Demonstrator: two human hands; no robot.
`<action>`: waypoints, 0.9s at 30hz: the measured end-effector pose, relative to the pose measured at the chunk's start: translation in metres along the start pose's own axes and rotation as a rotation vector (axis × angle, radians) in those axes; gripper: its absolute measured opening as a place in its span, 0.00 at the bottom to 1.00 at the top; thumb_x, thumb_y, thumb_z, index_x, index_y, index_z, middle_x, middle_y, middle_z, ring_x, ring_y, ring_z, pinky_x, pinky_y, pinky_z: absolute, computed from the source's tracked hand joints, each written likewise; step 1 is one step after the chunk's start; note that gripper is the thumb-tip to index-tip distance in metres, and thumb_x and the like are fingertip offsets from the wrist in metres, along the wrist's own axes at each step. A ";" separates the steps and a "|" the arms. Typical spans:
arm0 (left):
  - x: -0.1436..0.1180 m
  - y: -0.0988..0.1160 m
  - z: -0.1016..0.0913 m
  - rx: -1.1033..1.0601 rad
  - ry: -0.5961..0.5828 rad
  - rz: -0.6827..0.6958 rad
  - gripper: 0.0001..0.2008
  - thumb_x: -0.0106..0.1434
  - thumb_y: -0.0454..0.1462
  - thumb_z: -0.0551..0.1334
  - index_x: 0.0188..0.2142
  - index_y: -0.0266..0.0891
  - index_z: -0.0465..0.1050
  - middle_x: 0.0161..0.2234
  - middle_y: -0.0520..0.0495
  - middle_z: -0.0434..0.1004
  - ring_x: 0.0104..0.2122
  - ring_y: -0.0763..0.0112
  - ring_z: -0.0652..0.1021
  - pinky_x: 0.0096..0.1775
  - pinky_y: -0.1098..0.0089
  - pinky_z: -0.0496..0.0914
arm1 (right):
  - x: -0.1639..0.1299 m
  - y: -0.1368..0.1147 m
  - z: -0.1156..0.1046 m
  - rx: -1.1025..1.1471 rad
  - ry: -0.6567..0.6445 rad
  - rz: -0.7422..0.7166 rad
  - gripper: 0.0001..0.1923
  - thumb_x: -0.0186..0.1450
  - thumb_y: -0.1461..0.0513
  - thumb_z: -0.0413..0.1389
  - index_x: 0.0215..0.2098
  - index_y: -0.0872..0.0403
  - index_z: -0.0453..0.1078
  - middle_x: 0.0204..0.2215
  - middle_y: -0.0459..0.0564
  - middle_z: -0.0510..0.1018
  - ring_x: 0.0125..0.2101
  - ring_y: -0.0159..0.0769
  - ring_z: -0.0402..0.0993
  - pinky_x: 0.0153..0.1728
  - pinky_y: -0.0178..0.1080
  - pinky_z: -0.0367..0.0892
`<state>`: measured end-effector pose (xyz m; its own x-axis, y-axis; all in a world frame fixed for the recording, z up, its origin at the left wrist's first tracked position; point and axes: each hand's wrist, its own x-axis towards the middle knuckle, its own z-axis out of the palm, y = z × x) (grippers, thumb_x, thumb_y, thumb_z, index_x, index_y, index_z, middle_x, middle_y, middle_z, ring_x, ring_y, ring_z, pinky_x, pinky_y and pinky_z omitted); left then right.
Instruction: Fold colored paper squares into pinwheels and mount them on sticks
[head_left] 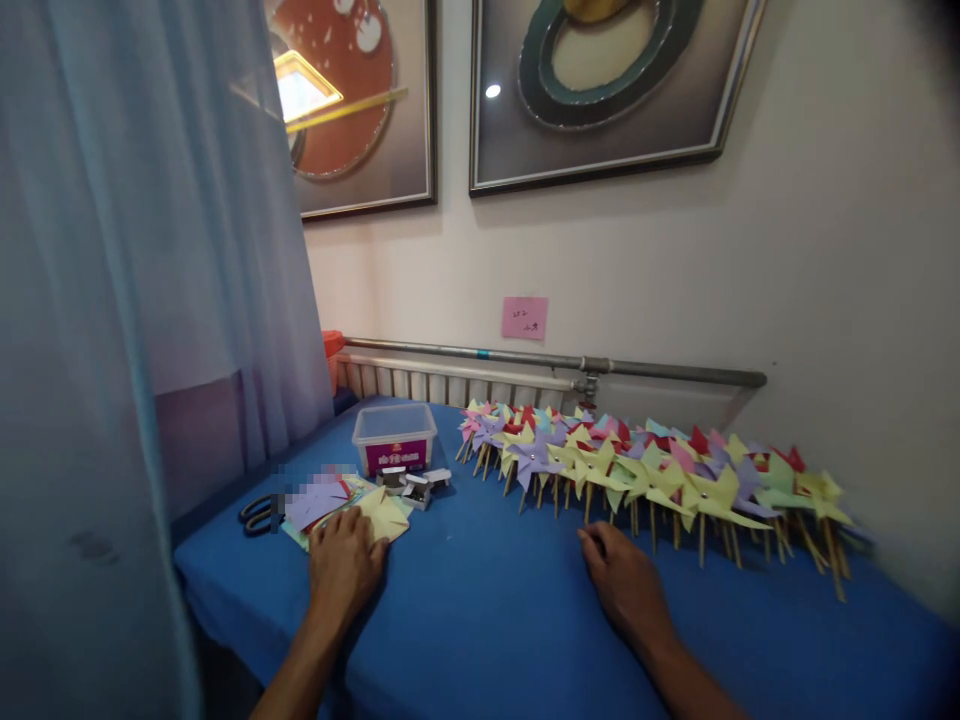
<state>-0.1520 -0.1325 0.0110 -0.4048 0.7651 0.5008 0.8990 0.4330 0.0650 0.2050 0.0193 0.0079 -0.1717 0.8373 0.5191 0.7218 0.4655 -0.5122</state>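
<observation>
1 head-worn camera looks forward and slightly down from the near edge of the blue tabletop (487,610), facing the wall (825,250) with its framed pictures (600,90). Both forearms enter from the bottom edge, close to the lens.

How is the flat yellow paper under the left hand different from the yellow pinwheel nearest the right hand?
The yellow paper lies flat on a paper pile, while the yellow pinwheel is folded into blades. The paper has no stick; the pinwheel has a wooden one. The left hand touches the paper; the right hand rests apart from the pinwheel. Both are yellow paper on the blue table.
</observation>
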 end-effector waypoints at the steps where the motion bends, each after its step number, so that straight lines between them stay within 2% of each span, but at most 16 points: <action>1: 0.000 0.000 0.000 0.003 -0.018 0.025 0.17 0.67 0.43 0.58 0.46 0.36 0.81 0.56 0.37 0.77 0.55 0.48 0.72 0.54 0.52 0.60 | 0.000 0.001 0.001 0.002 0.013 -0.006 0.17 0.68 0.50 0.46 0.28 0.49 0.66 0.28 0.52 0.79 0.29 0.42 0.75 0.33 0.41 0.62; 6: -0.002 -0.001 0.005 0.022 -0.080 0.126 0.19 0.71 0.40 0.52 0.40 0.38 0.82 0.49 0.38 0.81 0.51 0.50 0.75 0.50 0.53 0.62 | -0.001 0.002 0.002 0.006 0.022 -0.016 0.15 0.70 0.53 0.47 0.28 0.49 0.66 0.30 0.51 0.80 0.31 0.41 0.76 0.34 0.39 0.63; 11: -0.001 -0.001 0.009 0.094 -0.009 0.124 0.20 0.68 0.43 0.55 0.50 0.36 0.79 0.56 0.35 0.77 0.56 0.48 0.72 0.53 0.51 0.60 | -0.001 0.000 0.002 -0.004 0.029 -0.001 0.14 0.71 0.56 0.47 0.29 0.49 0.66 0.31 0.51 0.80 0.33 0.40 0.77 0.35 0.38 0.63; 15: -0.001 -0.002 0.013 0.089 -0.072 0.193 0.20 0.71 0.41 0.51 0.45 0.37 0.81 0.52 0.37 0.80 0.52 0.49 0.75 0.51 0.52 0.60 | -0.002 0.000 0.003 -0.035 0.036 0.000 0.13 0.71 0.57 0.48 0.29 0.49 0.66 0.30 0.50 0.79 0.31 0.39 0.76 0.34 0.37 0.62; 19: -0.002 -0.003 0.012 0.089 -0.070 0.225 0.23 0.72 0.38 0.47 0.45 0.37 0.82 0.50 0.37 0.82 0.50 0.50 0.76 0.50 0.53 0.60 | -0.002 -0.001 0.002 -0.037 0.034 0.000 0.13 0.71 0.57 0.48 0.29 0.49 0.66 0.31 0.50 0.80 0.32 0.39 0.77 0.34 0.37 0.62; 24: 0.000 -0.004 0.004 0.028 -0.118 0.208 0.21 0.70 0.38 0.49 0.39 0.40 0.82 0.45 0.40 0.84 0.46 0.52 0.77 0.47 0.55 0.61 | -0.003 -0.002 0.000 -0.023 0.023 0.023 0.13 0.71 0.57 0.48 0.30 0.49 0.67 0.32 0.50 0.80 0.32 0.39 0.76 0.35 0.38 0.63; 27: 0.000 -0.007 0.006 -0.001 -0.091 0.201 0.20 0.69 0.40 0.51 0.36 0.42 0.82 0.40 0.41 0.85 0.44 0.52 0.78 0.47 0.56 0.62 | -0.004 -0.003 -0.002 -0.014 0.023 0.022 0.13 0.71 0.57 0.48 0.29 0.49 0.67 0.32 0.51 0.80 0.32 0.40 0.76 0.35 0.38 0.62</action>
<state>-0.1592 -0.1326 0.0054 -0.2309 0.8759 0.4236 0.9632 0.2672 -0.0276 0.2046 0.0144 0.0089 -0.1399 0.8406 0.5233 0.7347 0.4424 -0.5143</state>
